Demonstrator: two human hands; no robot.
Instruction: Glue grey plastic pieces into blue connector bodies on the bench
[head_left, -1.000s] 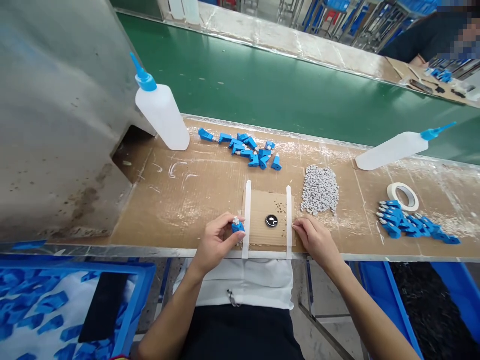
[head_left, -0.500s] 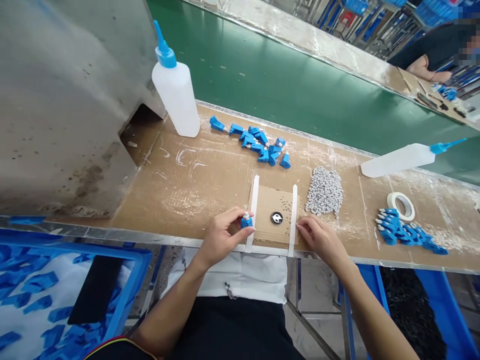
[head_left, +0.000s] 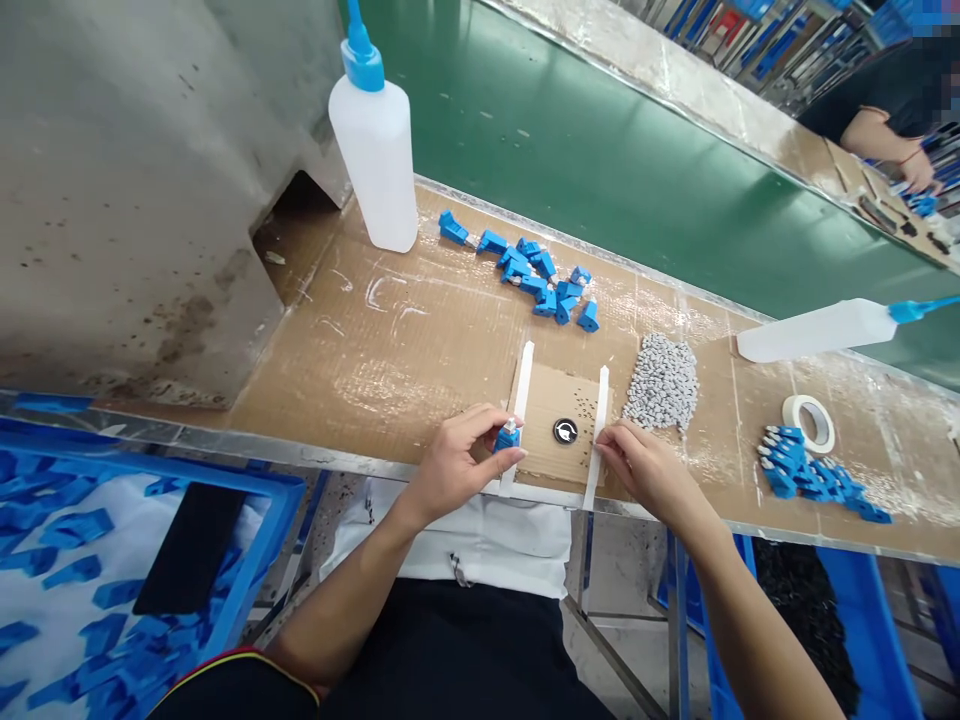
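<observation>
My left hand [head_left: 469,455] pinches a small blue plastic part [head_left: 508,436] with a whitish tip pointing up, beside the left white tape strip [head_left: 523,395]. My right hand [head_left: 637,460] has thumb and fingers pressed together at the right tape strip [head_left: 598,435]; whatever they hold, if anything, is too small to make out. Between the hands lies a cardboard piece [head_left: 544,455] taped to the bench. On it sit a round black disc [head_left: 565,431] with a white figure and a scatter of tiny dark bits [head_left: 585,403].
Blue parts lie in a back group [head_left: 536,275] and a right group [head_left: 814,475]. Grey pellets [head_left: 661,385] are piled right of the cardboard. Also here: an upright bottle [head_left: 379,165], a lying bottle [head_left: 817,332], a tape roll [head_left: 808,424], a metal housing [head_left: 135,200] and a co-worker's hand [head_left: 916,170].
The camera view has shifted slightly. My right hand has moved a little left onto the right tape strip; my left hand still holds the blue part. The co-worker's hand has moved to the blue parts.
</observation>
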